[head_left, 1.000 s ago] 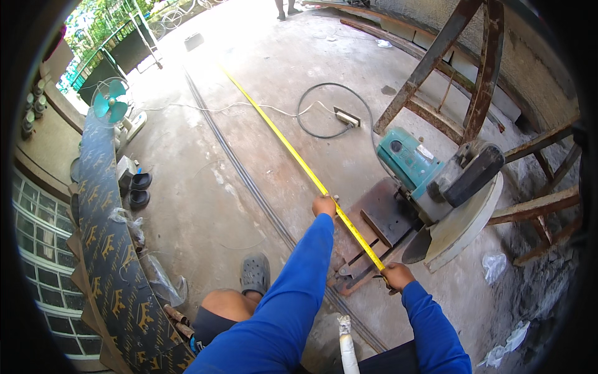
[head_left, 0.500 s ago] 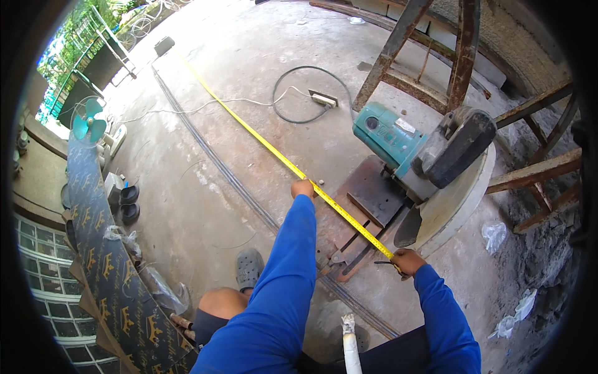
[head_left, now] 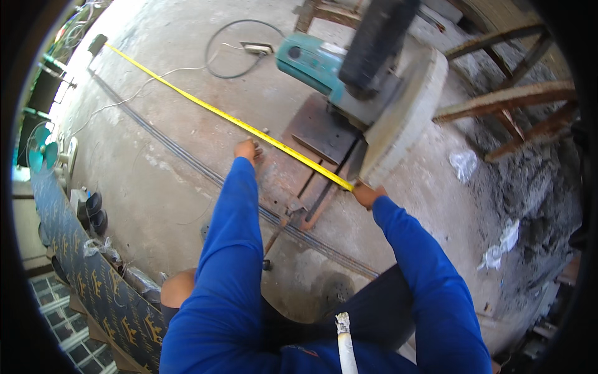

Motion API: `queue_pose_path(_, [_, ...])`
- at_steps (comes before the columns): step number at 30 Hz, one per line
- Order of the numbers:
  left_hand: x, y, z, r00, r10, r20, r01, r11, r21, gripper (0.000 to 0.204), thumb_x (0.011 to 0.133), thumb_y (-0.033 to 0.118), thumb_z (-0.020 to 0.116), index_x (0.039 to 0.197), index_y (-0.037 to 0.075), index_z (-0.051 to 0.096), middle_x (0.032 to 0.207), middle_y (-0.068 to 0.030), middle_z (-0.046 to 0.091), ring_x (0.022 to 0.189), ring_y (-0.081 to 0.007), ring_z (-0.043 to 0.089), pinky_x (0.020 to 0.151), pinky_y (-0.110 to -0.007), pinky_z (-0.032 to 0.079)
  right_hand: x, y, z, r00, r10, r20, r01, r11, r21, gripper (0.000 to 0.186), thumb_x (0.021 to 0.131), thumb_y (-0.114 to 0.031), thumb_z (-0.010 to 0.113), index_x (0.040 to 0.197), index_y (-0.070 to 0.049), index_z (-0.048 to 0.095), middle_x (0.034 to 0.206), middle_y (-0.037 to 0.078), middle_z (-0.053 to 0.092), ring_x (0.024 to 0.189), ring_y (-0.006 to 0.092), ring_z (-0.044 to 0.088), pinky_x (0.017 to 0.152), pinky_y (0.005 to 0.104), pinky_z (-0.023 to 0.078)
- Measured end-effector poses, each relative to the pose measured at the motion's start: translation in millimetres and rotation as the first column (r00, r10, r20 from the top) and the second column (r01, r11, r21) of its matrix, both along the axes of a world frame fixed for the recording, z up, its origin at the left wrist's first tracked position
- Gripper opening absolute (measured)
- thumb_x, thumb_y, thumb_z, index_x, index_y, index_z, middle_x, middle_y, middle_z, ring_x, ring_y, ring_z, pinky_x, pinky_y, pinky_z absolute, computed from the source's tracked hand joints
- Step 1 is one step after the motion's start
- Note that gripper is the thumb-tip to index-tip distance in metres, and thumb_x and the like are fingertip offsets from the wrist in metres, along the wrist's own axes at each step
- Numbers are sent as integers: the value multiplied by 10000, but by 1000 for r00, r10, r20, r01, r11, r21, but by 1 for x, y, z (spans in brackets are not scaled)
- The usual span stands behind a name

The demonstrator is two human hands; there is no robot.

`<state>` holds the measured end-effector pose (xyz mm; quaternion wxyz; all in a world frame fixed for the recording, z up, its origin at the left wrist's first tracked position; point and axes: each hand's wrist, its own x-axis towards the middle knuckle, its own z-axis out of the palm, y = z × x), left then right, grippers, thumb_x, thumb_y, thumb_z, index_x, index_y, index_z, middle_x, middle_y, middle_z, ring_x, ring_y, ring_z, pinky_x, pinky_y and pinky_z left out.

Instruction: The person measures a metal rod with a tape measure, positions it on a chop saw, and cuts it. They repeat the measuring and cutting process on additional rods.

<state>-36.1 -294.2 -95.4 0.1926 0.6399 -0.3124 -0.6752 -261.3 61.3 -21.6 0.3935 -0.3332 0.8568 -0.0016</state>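
A yellow tape measure's blade (head_left: 233, 121) runs diagonally over the floor from the far left to my right hand (head_left: 370, 194). That hand is closed on its near end, beside the cut-off saw. My left hand (head_left: 247, 151) is just below the blade, apart from it, its fingers loosely bent with nothing visible in them. The teal cut-off saw (head_left: 311, 65) has a dark handle, a large pale wheel guard (head_left: 411, 106) and a rusty base (head_left: 299, 165). Long thin metal rods (head_left: 168, 146) lie along the floor, passing beneath my left forearm and by the base's near end.
Rusty metal frames (head_left: 507, 100) stand at the right, near crumpled plastic (head_left: 463, 165). A power cord (head_left: 215, 53) loops by an extension socket (head_left: 256, 48). On the left are a fan (head_left: 43, 149), dark shoes (head_left: 94, 212) and a printed board (head_left: 81, 258). A burnt-ended cigarette (head_left: 346, 349) shows below.
My left hand has let go of the tape blade and moved just below it. My right hand still grips the near end. The whole view has shifted, with the saw now higher and further left.
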Motion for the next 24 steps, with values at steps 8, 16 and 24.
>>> queue_pose_path(8, [35, -10, 46, 956, -242, 168, 231, 969, 83, 447, 1049, 376, 486, 1411, 117, 516, 1421, -115, 579, 1108, -358, 646, 847, -534, 556, 9, -13, 31, 984, 177, -37, -175, 983, 54, 370, 901, -250, 518, 1055, -14, 757, 1154, 239, 706, 1087, 400, 680, 955, 471, 534])
queue_pose_path(16, [0, -69, 262, 927, -299, 227, 373, 803, -465, 409, 1026, 390, 545, 1315, 99, 544, 1268, -87, 655, 1043, -258, 656, 826, -414, 556, 0, -10, 4, 979, 196, -54, -196, 981, 9, 376, 907, -258, 548, 1124, -23, 747, 1186, 233, 698, 1107, 395, 674, 957, 467, 531])
queue_pose_path(24, [-40, 23, 468, 856, -505, -113, 95, 368, -925, 638, 1092, 455, 370, 1462, -64, 400, 1413, -253, 540, 1270, -356, 571, 1070, -457, 467, 1, -7, -1, 983, 178, -38, -178, 984, -6, 373, 916, -238, 538, 1152, -33, 741, 1209, 225, 694, 1122, 397, 668, 972, 455, 526])
